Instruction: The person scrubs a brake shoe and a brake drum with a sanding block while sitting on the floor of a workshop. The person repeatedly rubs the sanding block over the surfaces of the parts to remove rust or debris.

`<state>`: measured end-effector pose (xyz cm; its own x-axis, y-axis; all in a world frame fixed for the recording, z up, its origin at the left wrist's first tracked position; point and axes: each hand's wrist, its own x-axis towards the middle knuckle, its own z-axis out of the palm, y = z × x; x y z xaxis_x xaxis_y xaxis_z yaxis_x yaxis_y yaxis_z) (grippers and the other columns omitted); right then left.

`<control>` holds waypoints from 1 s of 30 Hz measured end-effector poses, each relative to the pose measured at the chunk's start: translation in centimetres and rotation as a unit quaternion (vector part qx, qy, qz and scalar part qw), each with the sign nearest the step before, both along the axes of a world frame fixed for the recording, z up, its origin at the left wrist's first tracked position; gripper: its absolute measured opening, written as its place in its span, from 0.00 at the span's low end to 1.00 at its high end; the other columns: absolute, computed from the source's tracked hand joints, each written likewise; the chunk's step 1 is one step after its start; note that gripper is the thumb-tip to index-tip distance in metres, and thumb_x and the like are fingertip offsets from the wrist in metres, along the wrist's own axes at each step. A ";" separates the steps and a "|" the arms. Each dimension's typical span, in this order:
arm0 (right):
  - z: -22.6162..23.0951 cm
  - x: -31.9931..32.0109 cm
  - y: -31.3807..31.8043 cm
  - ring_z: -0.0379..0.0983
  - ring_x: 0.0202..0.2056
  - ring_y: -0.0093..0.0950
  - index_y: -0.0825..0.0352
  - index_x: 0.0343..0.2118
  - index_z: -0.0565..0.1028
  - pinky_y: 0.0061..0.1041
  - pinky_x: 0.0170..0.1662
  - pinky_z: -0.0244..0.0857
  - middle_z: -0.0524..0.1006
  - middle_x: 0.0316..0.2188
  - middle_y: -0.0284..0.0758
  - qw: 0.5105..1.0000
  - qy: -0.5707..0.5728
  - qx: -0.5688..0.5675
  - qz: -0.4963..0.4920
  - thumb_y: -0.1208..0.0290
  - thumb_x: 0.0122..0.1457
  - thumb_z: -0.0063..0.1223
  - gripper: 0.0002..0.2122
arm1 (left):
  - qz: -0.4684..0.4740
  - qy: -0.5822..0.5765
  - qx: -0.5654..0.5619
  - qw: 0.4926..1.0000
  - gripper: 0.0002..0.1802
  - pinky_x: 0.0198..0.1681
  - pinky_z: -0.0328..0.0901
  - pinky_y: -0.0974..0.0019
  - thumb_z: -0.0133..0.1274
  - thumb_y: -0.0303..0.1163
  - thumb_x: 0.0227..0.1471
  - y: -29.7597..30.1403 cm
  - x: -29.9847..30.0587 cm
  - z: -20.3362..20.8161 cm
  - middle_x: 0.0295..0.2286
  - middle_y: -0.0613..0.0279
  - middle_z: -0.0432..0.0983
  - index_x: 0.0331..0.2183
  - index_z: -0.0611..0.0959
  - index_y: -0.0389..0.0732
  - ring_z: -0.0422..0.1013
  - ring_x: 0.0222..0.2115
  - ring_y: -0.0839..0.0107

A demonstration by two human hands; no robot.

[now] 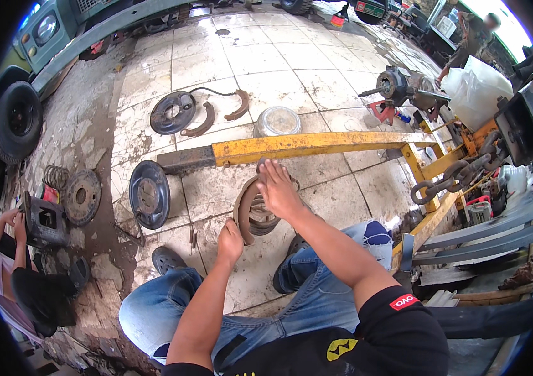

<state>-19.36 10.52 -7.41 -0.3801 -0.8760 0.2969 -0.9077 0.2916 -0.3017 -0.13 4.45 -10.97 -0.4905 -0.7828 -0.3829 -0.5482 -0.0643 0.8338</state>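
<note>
My left hand [230, 240] is closed round the lower end of a curved brake shoe [244, 210], which it holds up over the floor in front of my knees. My right hand [279, 191] lies over the shoe's upper end with its fingers stretched out. A small dark brown piece shows at those fingertips; its kind is unclear. Behind the shoe are round metal rings or coils, partly hidden by my right hand. To the left stands a black brake backing plate [149, 195]. Beyond the beam lie another backing plate [173, 113] and two brake shoes [200, 120].
A yellow steel beam [316, 145] crosses ahead of me, with a heavy chain [457, 170] at its right. A round metal drum [278, 122] sits behind it. At left, another person's hands [15, 220] touch a dark metal block [46, 222]. A truck wheel [17, 119] stands further left.
</note>
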 end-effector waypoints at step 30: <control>1.0 1.2 -0.9 0.48 0.65 0.48 0.77 0.60 0.59 0.44 0.67 0.41 0.57 0.61 0.54 0.995 -0.038 0.031 -0.082 0.60 0.68 0.31 0.25 | -0.014 -0.033 0.019 0.999 0.37 0.49 0.62 0.53 0.26 0.53 0.63 0.6 -0.3 2.5 0.38 0.30 0.73 0.40 0.76 0.26 0.70 0.44 0.42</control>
<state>-18.12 9.57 -6.42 -0.5391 -0.8161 0.2081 -0.8213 0.4547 -0.3445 -0.45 5.06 -8.51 -0.4851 -0.7536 -0.4435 -0.6038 -0.0783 0.7933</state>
